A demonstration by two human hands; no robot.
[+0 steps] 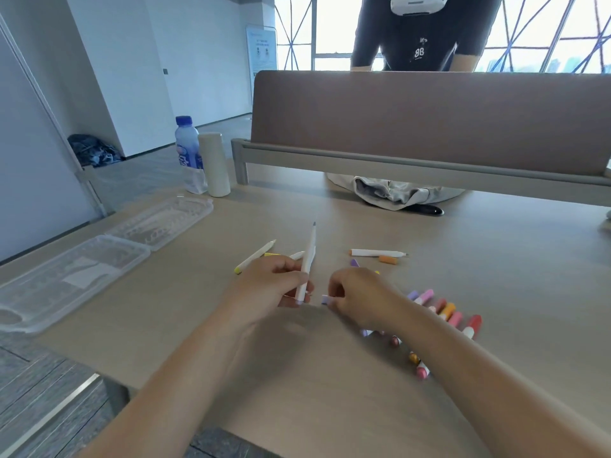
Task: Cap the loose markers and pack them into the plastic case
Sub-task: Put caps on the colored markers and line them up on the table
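Marker [307, 259] pinched by left fingers [291, 276], cap [325, 299] in right fingers [334, 285]; beige desk [198, 325], windows [330, 28] behind.

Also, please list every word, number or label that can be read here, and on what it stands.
"88" or "BB", cannot tell which: white print on the dark shirt of the person opposite.
Label on the water bottle: blurred, not readable.
Standing sign at the back wall: too small to read.

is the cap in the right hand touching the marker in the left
Apart: head view shows bare table between the cap and the marker.
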